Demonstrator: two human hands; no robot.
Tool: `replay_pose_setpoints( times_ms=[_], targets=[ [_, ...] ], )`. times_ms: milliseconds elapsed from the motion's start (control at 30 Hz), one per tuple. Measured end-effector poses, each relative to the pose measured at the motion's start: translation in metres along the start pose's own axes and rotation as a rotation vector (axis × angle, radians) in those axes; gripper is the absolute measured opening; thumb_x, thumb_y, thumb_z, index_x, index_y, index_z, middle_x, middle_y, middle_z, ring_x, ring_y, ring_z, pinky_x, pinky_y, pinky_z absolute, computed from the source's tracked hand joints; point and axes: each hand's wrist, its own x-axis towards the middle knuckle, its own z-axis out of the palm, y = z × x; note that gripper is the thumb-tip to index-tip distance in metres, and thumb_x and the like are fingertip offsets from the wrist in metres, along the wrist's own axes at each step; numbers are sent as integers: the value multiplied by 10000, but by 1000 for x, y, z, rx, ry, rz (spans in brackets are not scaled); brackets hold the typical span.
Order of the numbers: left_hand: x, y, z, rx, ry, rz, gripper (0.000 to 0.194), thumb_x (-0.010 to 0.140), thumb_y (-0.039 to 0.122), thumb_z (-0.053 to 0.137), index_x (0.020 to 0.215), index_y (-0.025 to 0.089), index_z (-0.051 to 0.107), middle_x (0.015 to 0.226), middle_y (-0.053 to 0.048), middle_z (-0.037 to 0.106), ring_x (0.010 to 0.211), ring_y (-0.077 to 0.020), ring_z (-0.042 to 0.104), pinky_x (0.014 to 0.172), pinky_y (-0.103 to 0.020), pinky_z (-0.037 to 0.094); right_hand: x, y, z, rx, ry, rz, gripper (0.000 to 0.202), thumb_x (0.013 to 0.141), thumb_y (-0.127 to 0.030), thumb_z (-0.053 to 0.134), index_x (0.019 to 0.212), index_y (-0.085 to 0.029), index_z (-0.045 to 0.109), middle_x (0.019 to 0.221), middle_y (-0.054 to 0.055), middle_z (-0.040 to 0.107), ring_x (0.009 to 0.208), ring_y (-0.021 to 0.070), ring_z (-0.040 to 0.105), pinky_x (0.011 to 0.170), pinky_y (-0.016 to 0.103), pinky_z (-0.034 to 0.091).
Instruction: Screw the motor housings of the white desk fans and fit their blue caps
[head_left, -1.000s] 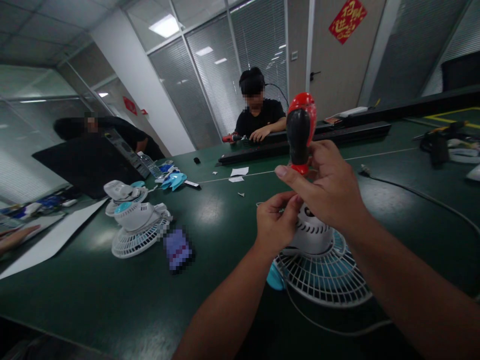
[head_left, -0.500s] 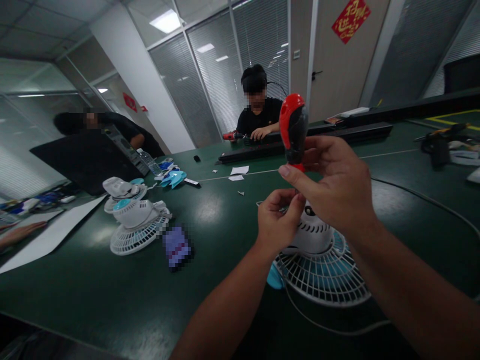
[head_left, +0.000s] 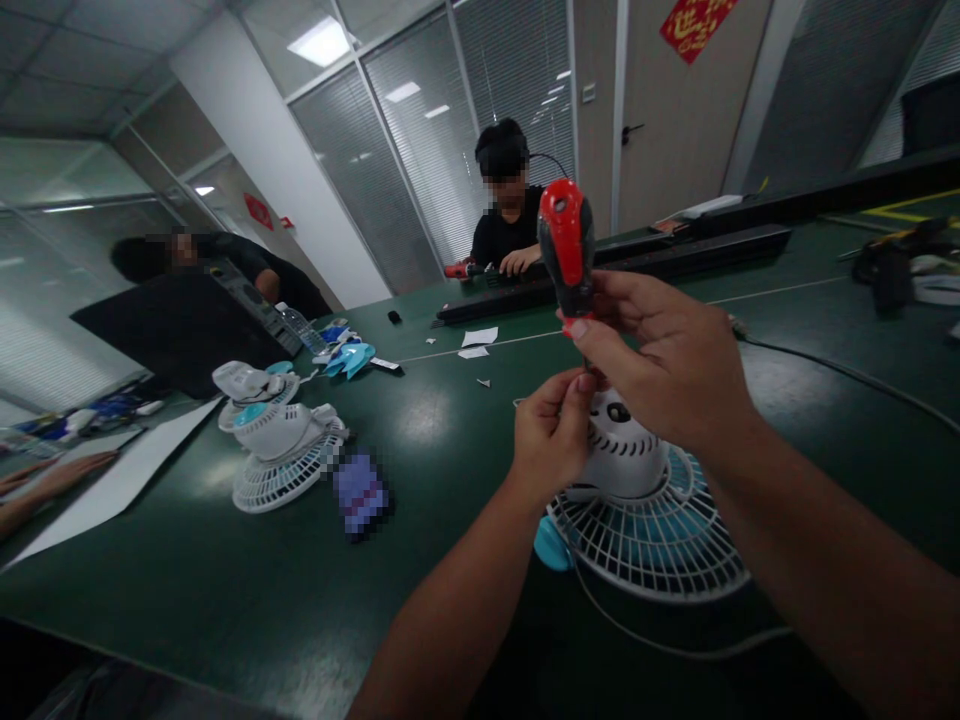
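Where a fan (head_left: pixel 634 468) lies, hands (head_left: pixel 664 350) grip a screwdriver (head_left: pixel 568 245).

Blinds (head_left: pixel 409 165) hang between a white pillar (head_left: pixel 259 150) and a grey-brown door (head_left: pixel 675 140).

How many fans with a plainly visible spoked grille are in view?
2: the near fan by the left hand and right hand, and the other fan farther left on the table. White parts behind that one may belong to another, partly hidden.
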Motion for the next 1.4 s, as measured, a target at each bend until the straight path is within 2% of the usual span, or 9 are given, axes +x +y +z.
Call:
replay_pose_setpoints(
  times_ms=[167, 367, 533, 767, 833, 967, 1133, 1267, 1400],
  targets=[
    [0, 3, 0, -12, 34, -20, 414, 876, 591, 725, 974, 198, 810, 852, -50, 797, 737, -129, 665, 738, -281, 508, 0, -5, -1, 7, -4, 25, 294, 871, -225, 571, 1095, -166, 752, 1013, 69, 778, 877, 204, 733, 796, 353, 579],
    [0, 3, 1, -19, 77, -48, 315, 836, 491, 785, 938, 195, 818, 805, -34, 794, 695, -108, 646, 705, -257, 494, 1, -3, 1, 4, -2, 35, 409, 847, -392, 710, 1185, -165, 748, 986, 65, 757, 767, 160, 683, 745, 325, 592],
    [1, 12, 3, -41, 117, -67, 247, 774, 426, 834, 833, 186, 816, 762, -27, 784, 647, -100, 635, 672, -248, 505, 0, 0, 3, -72, 32, -4, 345, 822, -364, 749, 1116, -183, 763, 977, 53, 744, 822, 172, 692, 774, 341, 605],
    [1, 20, 8, -76, 181, -135, 278, 684, 410, 902, 784, 171, 802, 739, -38, 777, 632, -110, 654, 642, -258, 536, 0, 1, 4, -50, 121, 58, 527, 737, -408, 852, 1206, -215, 709, 1203, 82, 690, 875, 175, 708, 665, 299, 607],
    [1, 20, 9, -89, 193, -144, 276, 675, 399, 911, 775, 169, 795, 746, -40, 780, 637, -112, 667, 654, -266, 553, 0, 2, 4, -28, 165, 76, 527, 713, -392, 873, 1174, -208, 695, 1140, 66, 708, 891, 177, 713, 689, 303, 612],
    [1, 20, 10, -110, 186, -161, 254, 693, 375, 913, 772, 172, 782, 787, -50, 793, 690, -132, 707, 716, -300, 587, 0, 1, 4, -28, 188, 56, 364, 738, -345, 849, 1033, -187, 706, 938, 23, 739, 829, 163, 716, 768, 334, 623],
    [1, 18, 11, -130, 192, -142, 312, 673, 435, 919, 780, 178, 778, 769, -35, 785, 666, -118, 687, 691, -279, 567, 0, -1, -1, -48, 133, 13, 311, 795, -313, 793, 1074, -192, 729, 971, 22, 773, 840, 175, 739, 847, 381, 633],
    [-2, 17, 9, -26, 121, -81, 379, 821, 574, 776, 865, 198, 801, 810, -38, 793, 717, -129, 690, 736, -290, 551, 0, -3, -4, -37, 65, 40, 431, 816, -298, 751, 1238, -224, 704, 1021, 13, 788, 881, 195, 752, 897, 415, 638],
    [-3, 15, 6, 41, 59, -10, 425, 872, 613, 713, 921, 202, 808, 860, -51, 805, 732, -134, 670, 737, -294, 522, 0, -4, -5, -25, 24, 14, 380, 847, -284, 677, 1221, -233, 724, 1036, 11, 786, 900, 195, 750, 912, 408, 629]
  ],
)
